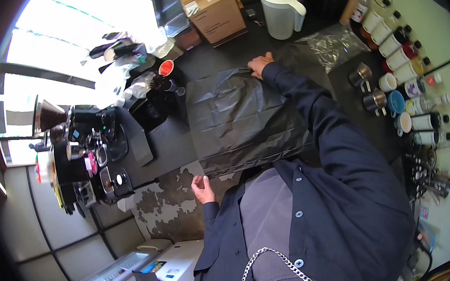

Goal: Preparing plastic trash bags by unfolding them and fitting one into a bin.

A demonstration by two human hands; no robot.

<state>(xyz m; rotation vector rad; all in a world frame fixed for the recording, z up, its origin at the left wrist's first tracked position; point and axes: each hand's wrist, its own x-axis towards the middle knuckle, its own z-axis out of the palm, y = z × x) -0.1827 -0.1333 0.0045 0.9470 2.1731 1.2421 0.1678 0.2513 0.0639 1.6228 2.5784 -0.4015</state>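
Note:
A wrinkled black plastic bag [243,119] lies spread flat over the dark countertop, and its near edge reaches past the counter's front edge by my body. At the far edge of the bag, my right hand [261,65] grips the plastic, which bunches beside the fingers. My left hand [203,189] is raised near the bag's near-left corner, thumb and fingers apart with nothing between them. Whether the left thumb touches that corner is hard to tell.
A cardboard box [216,15] and a lidded plastic pitcher [281,13] stand at the back. Clear plastic packaging [335,46], metal pitchers [374,101], mugs [396,101] and several bottles [395,43] line the right. An espresso machine [87,128] stands left.

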